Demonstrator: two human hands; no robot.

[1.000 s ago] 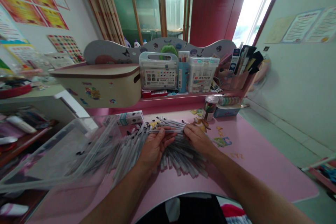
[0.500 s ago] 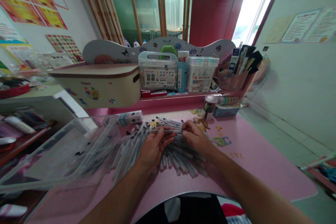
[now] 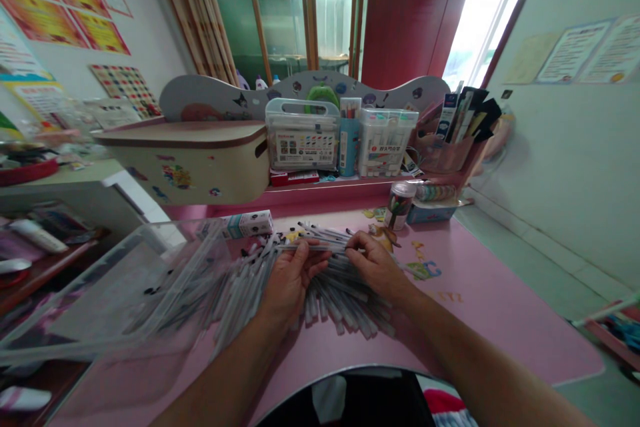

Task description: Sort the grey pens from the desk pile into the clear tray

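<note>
Over a heap of thin, whitish translucent pens (image 3: pixel 345 310) with dark ends, my two hands meet near the desk's middle. My left hand (image 3: pixel 287 280) is closed around one slim pen (image 3: pixel 334 248), held level with the thumb on top. Fingers of my right hand (image 3: pixel 373 265) pinch the right end of that same pen; its tip is hidden by them. More pens (image 3: pixel 240 293) lie fanned out left of my left hand. Further left, a clear plastic box (image 3: pixel 145 321) stands tilted toward the pens, with some of them seen in or through it.
On the pink desk (image 3: pixel 490 293), a small white carton (image 3: pixel 249 223) lies behind the pens. A clear jar (image 3: pixel 400 205) and a blue box (image 3: pixel 431 212) stand back right. The raised shelf carries a lidded cream bin (image 3: pixel 200 163), marker cases (image 3: pixel 303 140) and a pen holder (image 3: pixel 445 150).
My left fingers have shifted very slightly left along with the pen. The right hand stays at its end, and the heap looks the same.
</note>
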